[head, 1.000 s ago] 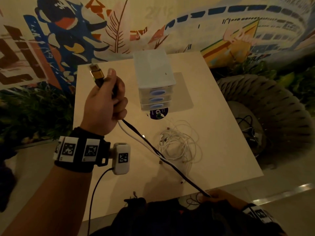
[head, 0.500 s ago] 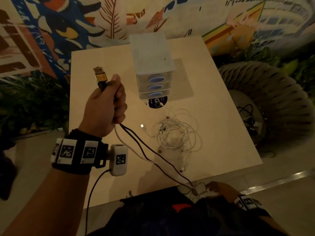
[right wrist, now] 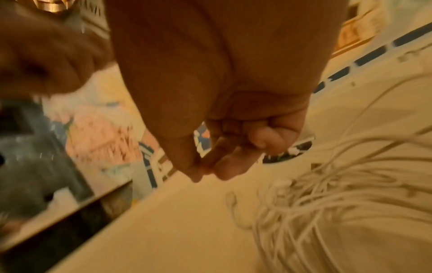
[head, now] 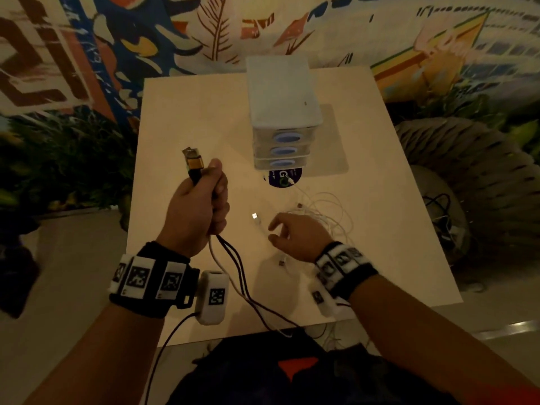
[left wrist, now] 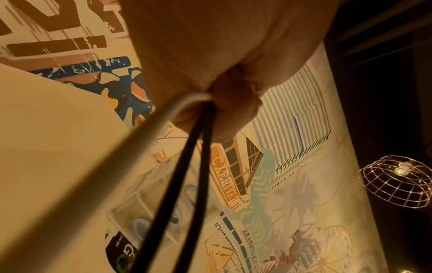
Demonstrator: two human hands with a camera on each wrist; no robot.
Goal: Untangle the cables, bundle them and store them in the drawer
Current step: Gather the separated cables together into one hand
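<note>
Black cable [head: 233, 267], gripped in the left hand [head: 198, 209] below its gold plug [head: 193, 162], droops limply off the table [head: 181, 112]. The left wrist view shows two black strands leaving the clenched fist beside a white one. In the right wrist view, the right hand [right wrist: 224, 133] hangs loosely curled, holding nothing, above the soft white tangle [right wrist: 339, 199]; take it near a plug.

Left hand [head: 198, 211] raised in a fisted grip, right hand [head: 295, 235] low, palm down, fingers loosely curled

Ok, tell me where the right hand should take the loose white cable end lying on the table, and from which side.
Pinch the white cable just behind its bright plug, coming from above with the right hand; that end lies flat and clear of the white tangle.
</note>
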